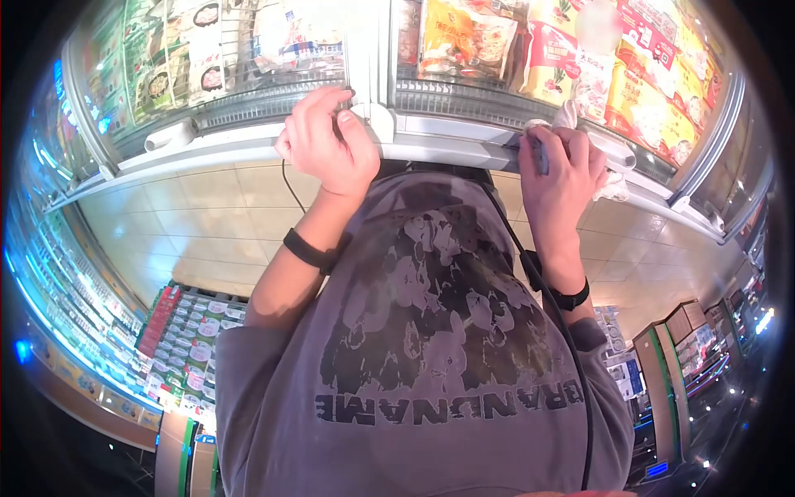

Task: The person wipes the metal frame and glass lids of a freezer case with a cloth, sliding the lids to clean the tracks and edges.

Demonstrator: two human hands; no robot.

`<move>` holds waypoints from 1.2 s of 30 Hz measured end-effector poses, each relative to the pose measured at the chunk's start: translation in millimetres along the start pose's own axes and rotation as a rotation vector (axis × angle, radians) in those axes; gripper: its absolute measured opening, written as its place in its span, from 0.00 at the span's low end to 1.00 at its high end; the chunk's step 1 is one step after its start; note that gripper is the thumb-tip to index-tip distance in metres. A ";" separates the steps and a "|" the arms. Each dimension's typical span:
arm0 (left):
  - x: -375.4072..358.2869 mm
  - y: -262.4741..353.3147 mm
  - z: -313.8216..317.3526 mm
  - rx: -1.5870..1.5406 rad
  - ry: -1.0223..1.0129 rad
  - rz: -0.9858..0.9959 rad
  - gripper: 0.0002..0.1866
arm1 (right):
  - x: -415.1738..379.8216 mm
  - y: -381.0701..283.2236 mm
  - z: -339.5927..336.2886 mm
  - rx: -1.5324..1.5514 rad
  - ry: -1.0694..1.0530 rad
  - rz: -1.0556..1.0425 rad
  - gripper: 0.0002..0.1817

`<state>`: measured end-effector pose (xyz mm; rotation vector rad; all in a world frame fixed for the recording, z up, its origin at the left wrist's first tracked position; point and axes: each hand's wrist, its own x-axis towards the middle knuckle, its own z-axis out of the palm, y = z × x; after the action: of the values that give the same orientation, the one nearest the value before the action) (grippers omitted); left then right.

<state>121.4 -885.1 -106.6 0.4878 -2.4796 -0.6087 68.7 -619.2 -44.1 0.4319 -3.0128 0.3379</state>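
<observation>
My left hand (327, 145) hovers at the front rim of the freezer cabinet (447, 126), near the upright divider (370, 58). Its fingers are loosely curled with a gap to the thumb, and nothing shows in them. A white cloth (611, 187) is bunched under my right hand (561, 166), whose fingers are wrapped over it against the front rail. Parts of the cloth stick out above and beside the fingers; the rest is hidden. Just right of that hand lies a rounded pale handle (617, 153) on the glass lid's edge.
Bagged frozen food (468, 41) fills the cabinet behind the glass, with red and yellow packs (646, 91) at right. Another handle (170, 134) is at left. A thin black cable (571, 356) runs down my shirt. Stacked goods (195, 331) stand behind me on the tiled floor (207, 207).
</observation>
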 end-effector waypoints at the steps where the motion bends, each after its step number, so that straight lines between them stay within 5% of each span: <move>1: -0.1 -0.6 -1.5 0.006 -0.006 0.004 0.11 | -0.3 0.2 0.6 -0.008 -0.010 -0.006 0.11; 6: -1.3 -1.2 -2.0 0.046 0.000 0.040 0.18 | 2.8 0.3 -2.5 0.002 -0.035 -0.046 0.09; 24: -4.0 -7.2 -1.8 0.036 -0.029 0.116 0.19 | 10.9 -11.7 15.0 0.106 -0.105 -0.157 0.11; 30: -1.9 -6.8 -4.5 0.057 -0.034 0.123 0.18 | 23.9 -10.9 8.8 0.379 -0.207 -0.252 0.07; 32: -0.6 -5.0 -3.6 0.054 -0.024 0.117 0.18 | 18.6 1.7 4.1 0.940 -0.149 -0.061 0.03; 34: -1.3 -3.5 -3.9 0.049 -0.022 0.111 0.18 | 5.0 16.9 -4.5 1.421 -0.044 0.377 0.05; 35: -0.6 -3.6 -3.4 0.048 -0.018 0.112 0.18 | 6.9 29.2 -12.0 1.562 0.036 0.347 0.08; 36: 0.7 -3.5 -2.5 0.043 -0.011 0.116 0.18 | 4.4 37.9 -15.7 1.631 0.202 0.534 0.10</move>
<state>123.0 -889.1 -106.2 0.3552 -2.5152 -0.5142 54.4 -581.3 -36.1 -0.3829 -1.8666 2.5329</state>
